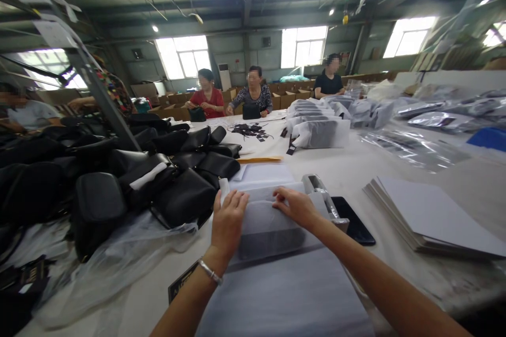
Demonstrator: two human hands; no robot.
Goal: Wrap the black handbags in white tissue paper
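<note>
A dark bag wrapped in thin white paper (pixel 269 239) lies in front of me on a stack of white sheets (pixel 284 295). My left hand (pixel 230 221) rests on the left end of the wrapping, its fingers spread and holding nothing. At the upper right of the wrapping, my right hand (pixel 294 206) has thumb and fingertips pinched together on the paper's edge. A grey tape dispenser (pixel 326 197) stands just right of the bundle, and a dark flat tray or device (pixel 353 221) lies beside it.
Black bags (pixel 98 195) are heaped on the left, with clear plastic (pixel 114 258) nearby. Grey boards (pixel 438 216) are stacked at the right. Wrapped bags (pixel 322 131) stand in a row farther back, beside plastic sleeves (pixel 415 147). Several people sit beyond the table (pixel 190 139).
</note>
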